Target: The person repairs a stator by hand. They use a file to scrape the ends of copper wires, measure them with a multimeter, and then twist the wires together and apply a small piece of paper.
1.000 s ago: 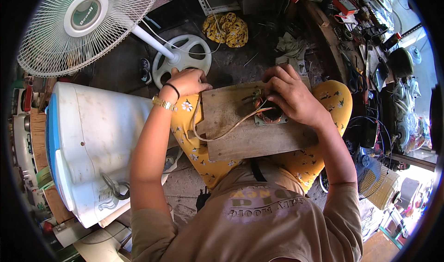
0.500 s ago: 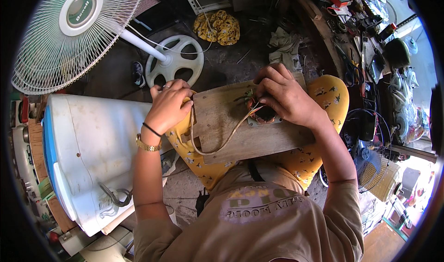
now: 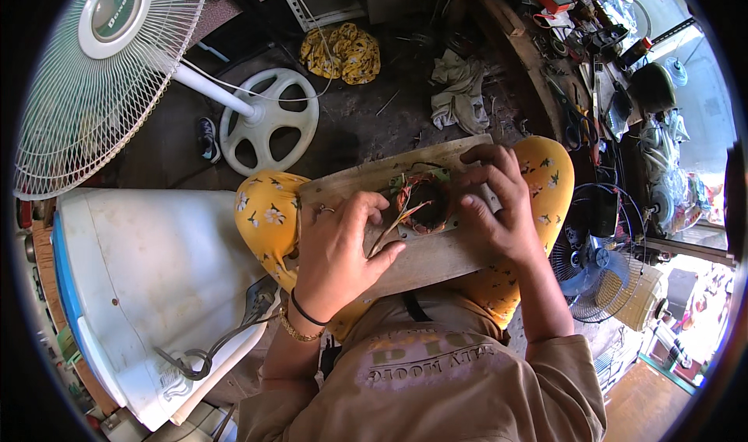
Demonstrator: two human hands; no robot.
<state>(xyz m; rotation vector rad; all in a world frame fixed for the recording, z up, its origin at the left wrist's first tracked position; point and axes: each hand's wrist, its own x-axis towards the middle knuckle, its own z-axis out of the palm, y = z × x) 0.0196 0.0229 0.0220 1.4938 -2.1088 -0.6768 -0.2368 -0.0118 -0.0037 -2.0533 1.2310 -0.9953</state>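
Across my lap lies a wooden board [image 3: 425, 261], with a round motor stator [image 3: 425, 222] on it, wound with copper wire and set in a greenish frame. Loose wire ends [image 3: 413, 210] stick up from its left side and lead toward a beige cord, mostly hidden by my left hand. My left hand [image 3: 343, 235] hovers over the board left of the stator, thumb and fingers apart. To the stator's right, my right hand [image 3: 499, 204] is open with curved fingers. A light grey strip shows between its thumb and fingers; I cannot make out what it is.
A standing fan [image 3: 117, 60] with a white round base [image 3: 269, 122] is ahead on the left. Beside my left leg lies a large white appliance body [image 3: 156, 278]. Cloths lie on the floor ahead. A cluttered workbench [image 3: 530, 76] and another fan [image 3: 596, 259] are at right.
My right hand has let go of the wires and moved off the stator to the right. My left hand has moved right, from the board's left end toward the wires. The view has shifted.
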